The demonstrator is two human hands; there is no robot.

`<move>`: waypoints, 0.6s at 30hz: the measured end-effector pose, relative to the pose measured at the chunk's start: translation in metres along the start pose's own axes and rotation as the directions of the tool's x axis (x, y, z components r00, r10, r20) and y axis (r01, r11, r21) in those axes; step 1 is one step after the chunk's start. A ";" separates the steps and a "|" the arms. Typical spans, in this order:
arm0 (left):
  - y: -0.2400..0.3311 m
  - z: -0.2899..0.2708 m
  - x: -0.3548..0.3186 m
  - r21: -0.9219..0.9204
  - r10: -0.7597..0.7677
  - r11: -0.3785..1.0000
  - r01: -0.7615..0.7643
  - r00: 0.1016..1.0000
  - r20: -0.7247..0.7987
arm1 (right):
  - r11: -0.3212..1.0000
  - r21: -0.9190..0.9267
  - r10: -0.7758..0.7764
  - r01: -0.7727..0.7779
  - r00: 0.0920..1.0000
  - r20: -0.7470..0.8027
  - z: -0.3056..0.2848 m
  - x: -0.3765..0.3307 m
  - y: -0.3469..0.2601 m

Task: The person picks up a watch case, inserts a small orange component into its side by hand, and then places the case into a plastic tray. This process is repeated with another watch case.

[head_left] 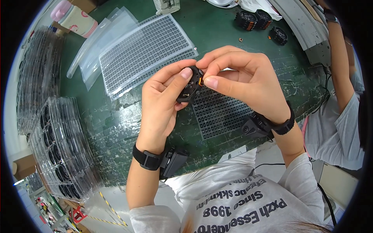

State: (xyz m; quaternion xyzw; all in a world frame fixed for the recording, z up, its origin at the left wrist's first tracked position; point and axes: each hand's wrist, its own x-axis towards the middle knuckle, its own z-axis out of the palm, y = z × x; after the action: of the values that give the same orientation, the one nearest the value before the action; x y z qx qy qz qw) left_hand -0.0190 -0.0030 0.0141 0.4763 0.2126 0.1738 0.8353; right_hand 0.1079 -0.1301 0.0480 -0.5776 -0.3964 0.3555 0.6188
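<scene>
Fingers (185,74) around round black part (191,88)

Left hand (163,97) gripping round black part (189,90), right hand (243,77) pinching its orange piece (201,81), green table (217,35)

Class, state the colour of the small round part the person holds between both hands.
Black round part with a small orange piece at its edge, seen best in the head view.
</scene>
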 end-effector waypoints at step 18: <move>-0.001 0.000 0.000 0.022 0.006 1.000 -0.005 0.999 -0.034 | 0.979 -0.142 -0.152 0.147 0.988 -0.023 0.006 -0.001 0.006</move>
State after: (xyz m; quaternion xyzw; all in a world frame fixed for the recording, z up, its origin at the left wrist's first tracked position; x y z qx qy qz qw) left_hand -0.0192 -0.0033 0.0128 0.4830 0.2276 0.1819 0.8257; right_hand 0.1017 -0.1282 0.0420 -0.5942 -0.4522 0.2693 0.6082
